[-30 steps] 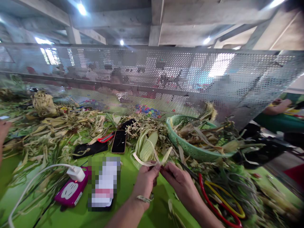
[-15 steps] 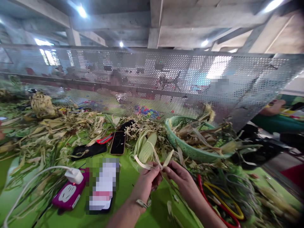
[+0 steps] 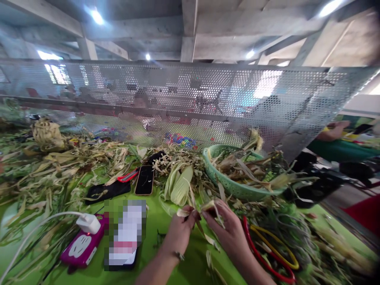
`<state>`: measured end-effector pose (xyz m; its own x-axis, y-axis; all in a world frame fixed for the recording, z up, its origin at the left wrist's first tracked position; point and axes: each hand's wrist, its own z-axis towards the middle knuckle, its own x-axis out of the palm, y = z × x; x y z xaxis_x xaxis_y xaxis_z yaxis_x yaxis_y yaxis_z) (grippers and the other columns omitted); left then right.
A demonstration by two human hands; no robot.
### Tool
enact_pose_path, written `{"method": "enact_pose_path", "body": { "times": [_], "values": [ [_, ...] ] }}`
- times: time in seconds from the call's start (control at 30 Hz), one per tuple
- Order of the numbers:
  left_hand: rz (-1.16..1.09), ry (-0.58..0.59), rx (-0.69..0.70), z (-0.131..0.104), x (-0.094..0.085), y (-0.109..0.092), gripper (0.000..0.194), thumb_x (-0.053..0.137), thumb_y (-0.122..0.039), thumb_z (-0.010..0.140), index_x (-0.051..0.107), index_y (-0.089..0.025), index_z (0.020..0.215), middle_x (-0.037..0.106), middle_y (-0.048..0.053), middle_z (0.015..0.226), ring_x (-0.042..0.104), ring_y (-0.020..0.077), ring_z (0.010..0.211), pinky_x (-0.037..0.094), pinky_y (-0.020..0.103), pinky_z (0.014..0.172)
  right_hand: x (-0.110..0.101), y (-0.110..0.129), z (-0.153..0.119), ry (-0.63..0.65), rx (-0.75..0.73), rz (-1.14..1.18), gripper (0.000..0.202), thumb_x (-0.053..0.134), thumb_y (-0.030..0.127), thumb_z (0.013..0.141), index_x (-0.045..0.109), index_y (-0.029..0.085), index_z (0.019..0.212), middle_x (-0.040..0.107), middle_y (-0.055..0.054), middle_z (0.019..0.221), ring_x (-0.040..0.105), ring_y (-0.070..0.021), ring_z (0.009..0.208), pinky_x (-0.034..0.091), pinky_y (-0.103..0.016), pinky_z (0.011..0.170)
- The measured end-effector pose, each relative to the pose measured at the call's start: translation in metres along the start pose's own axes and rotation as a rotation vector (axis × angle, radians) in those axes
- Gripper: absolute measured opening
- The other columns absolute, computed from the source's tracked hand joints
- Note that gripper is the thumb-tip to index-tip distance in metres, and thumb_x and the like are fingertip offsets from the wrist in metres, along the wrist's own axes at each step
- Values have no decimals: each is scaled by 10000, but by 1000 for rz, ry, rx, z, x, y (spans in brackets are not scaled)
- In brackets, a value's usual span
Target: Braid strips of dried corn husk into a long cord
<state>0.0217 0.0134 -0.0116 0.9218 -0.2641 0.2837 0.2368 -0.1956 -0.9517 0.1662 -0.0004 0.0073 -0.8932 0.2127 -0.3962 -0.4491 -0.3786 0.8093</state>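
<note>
Just above the green table [image 3: 194, 263], my left hand [image 3: 181, 225] pinches pale corn husk strips [image 3: 193, 198] between thumb and fingers. My right hand [image 3: 225, 223] is closed on the same strips a short way to the right, with a husk end poking up by its thumb and a thin strip across its fingers. A loose tail dangles below the two hands. The exact crossing of the strips between the fingertips is too small to make out. Behind my hands lies a bundle of broad pale-green husks [image 3: 181, 186].
A green plastic basket [image 3: 218, 182] holds dry husks. Red-handled scissors [image 3: 127, 175], a dark phone [image 3: 145, 180], a lit phone [image 3: 126, 229] and a purple power strip [image 3: 84, 245] lie leftward. Red and yellow handles [image 3: 276, 247] lie right. A perforated metal screen [image 3: 166, 95] stands behind.
My hands have drawn slightly apart, and the husk loop that stood above them has been pulled down. The right hand has turned, fingers raised. The whole view has shifted slightly.
</note>
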Motion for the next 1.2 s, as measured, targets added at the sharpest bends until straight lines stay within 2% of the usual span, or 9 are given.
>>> {"method": "enact_pose_path", "body": {
  "times": [0.1,0.23,0.37,0.5,0.57,0.77,0.97,1.1,1.2],
  "values": [
    [134,21,58,-4,0,-4,381,548,-535,781,611,-160,771,512,-7,679,419,139,675,299,253,660,-6,2,3,-13,134,168,248,599,368,815,646,197,990,627,-57,896,561,-202,783,447,-303,744],
    [118,-11,24,-4,-1,-1,406,587,-554,743,624,-151,771,468,-27,613,360,100,560,269,237,562,-13,2,9,-75,262,357,263,581,414,824,687,178,871,608,-34,723,532,-170,678,440,-267,665],
    [-26,-36,-68,7,-6,12,422,647,-551,688,637,-140,783,371,-65,530,243,51,438,151,220,451,-21,-8,14,-243,330,549,232,647,406,774,689,189,844,636,-34,819,512,-132,631,430,-230,582],
    [-268,-10,-151,13,-9,15,420,688,-518,654,635,-124,790,363,-81,525,192,14,376,84,210,411,-26,-17,17,-327,455,662,365,690,406,731,649,208,1034,668,-40,887,495,-106,587,423,-209,532],
    [-356,2,-165,12,-9,11,416,711,-498,636,631,-118,784,403,-75,539,219,3,367,102,197,401,-23,-16,16,-237,509,676,401,677,419,740,625,207,1076,669,-46,922,471,-88,538,401,-204,493],
    [-469,-48,-178,4,-1,2,354,763,-410,621,620,-129,781,451,-65,520,354,18,402,221,160,405,-5,2,6,314,454,460,338,627,459,780,629,163,944,622,-33,847,435,-75,493,344,-198,435],
    [-537,-79,-184,3,-1,-2,345,771,-386,620,637,-123,798,524,-31,545,434,48,440,319,178,440,2,-4,3,337,375,395,362,737,379,690,617,164,955,615,-22,798,554,-156,728,425,-227,602],
    [-593,-49,-201,1,-2,-6,275,743,-351,671,615,-142,796,513,-42,544,428,46,431,319,173,433,3,-1,2,334,495,481,364,600,481,798,620,192,1019,609,-5,725,546,-136,609,412,-233,544],
    [-609,-21,-213,-1,-2,-6,245,719,-339,704,608,-148,810,539,-31,574,448,52,442,340,179,442,5,6,1,325,556,569,384,609,519,777,634,206,997,611,3,690,557,-143,583,433,-249,554]
  ]
}}
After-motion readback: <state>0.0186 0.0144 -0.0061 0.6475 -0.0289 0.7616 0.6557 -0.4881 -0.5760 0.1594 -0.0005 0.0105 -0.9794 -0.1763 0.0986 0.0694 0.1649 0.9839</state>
